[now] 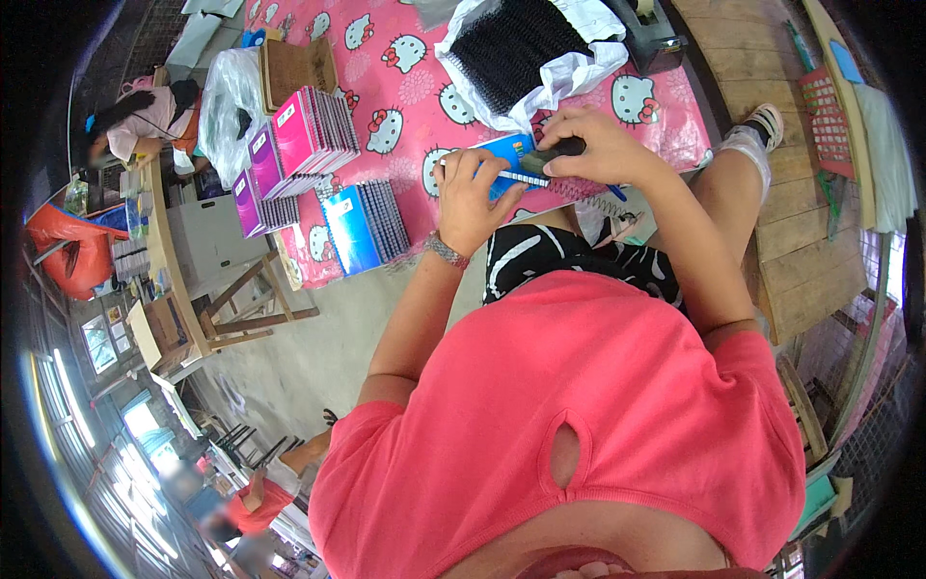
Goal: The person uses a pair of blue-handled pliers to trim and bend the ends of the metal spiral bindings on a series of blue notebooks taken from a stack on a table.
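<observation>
A blue notebook (pixel 509 147) lies at the near edge of the table, in front of my lap. My left hand (pixel 470 198) grips its left side, thumb and fingers curled over the cover and the white, punched-looking edge. At the notebook's right end, my right hand (pixel 600 145) is bent with thumb and fingers closing around a dark object, whose kind I cannot make out. Below that hand a dark spiral wire (pixel 603 201) stretches to the right of the notebook, with a small blue stick-like piece (pixel 617 193) beside it.
A pink patterned cover (pixel 415 106) spreads over the table. Stacks of blue (pixel 352 232), purple (pixel 249 203) and pink (pixel 304 130) spiral notebooks stand left. Many black coils (pixel 516 53) lie in a white wrapper ahead. A wooden bench (pixel 810 261) is at right; another person (pixel 154 125) is far left.
</observation>
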Demonstrator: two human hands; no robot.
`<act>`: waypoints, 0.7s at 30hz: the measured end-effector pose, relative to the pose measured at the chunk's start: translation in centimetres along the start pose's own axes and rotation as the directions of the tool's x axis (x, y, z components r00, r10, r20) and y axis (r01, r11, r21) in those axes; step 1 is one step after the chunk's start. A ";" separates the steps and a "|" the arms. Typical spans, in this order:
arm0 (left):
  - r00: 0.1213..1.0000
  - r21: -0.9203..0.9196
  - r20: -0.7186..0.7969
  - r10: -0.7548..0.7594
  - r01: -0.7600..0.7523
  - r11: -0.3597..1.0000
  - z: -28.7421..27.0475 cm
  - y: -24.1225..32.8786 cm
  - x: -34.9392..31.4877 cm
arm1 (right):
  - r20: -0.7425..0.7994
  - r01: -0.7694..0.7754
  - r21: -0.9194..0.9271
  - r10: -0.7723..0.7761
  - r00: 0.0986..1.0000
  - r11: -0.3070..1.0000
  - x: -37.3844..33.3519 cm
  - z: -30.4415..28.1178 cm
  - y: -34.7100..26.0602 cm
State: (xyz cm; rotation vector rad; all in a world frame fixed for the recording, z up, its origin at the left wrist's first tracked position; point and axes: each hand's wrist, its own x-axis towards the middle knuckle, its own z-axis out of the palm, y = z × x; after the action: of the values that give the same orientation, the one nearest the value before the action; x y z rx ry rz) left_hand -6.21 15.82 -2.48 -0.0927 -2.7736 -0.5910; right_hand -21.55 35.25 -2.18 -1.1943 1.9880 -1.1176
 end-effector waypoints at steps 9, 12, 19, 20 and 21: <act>1.000 -0.025 -0.019 0.012 -0.012 1.000 -0.1 0.0 0.1 | 0.033 -0.012 0.450 -0.004 0.999 0.893 -0.1 0.3 -0.2; 0.999 -0.030 -0.018 0.034 -0.034 0.999 -0.1 -0.2 0.4 | 0.124 -0.040 0.792 -0.096 0.988 0.609 -0.4 0.5 -0.1; 0.999 -0.041 -0.030 0.029 -0.030 0.999 -0.1 -0.1 0.3 | 0.095 0.013 0.819 -0.158 0.983 0.573 0.0 0.6 -0.3; 0.999 -0.036 -0.033 0.030 -0.031 0.999 -0.1 -0.1 0.2 | 0.158 -0.051 0.584 -0.052 0.986 0.810 0.2 0.3 -0.5; 0.999 -0.031 -0.039 0.037 -0.038 0.999 -0.1 -0.1 0.3 | 0.155 -0.048 0.582 -0.052 0.987 0.812 0.4 0.2 -0.3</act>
State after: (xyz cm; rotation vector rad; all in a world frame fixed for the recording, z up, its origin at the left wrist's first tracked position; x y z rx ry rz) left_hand -6.51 15.66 -2.33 -0.1386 -2.7194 -0.6210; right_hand -21.39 34.72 -2.03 -0.9135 1.3573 -1.4418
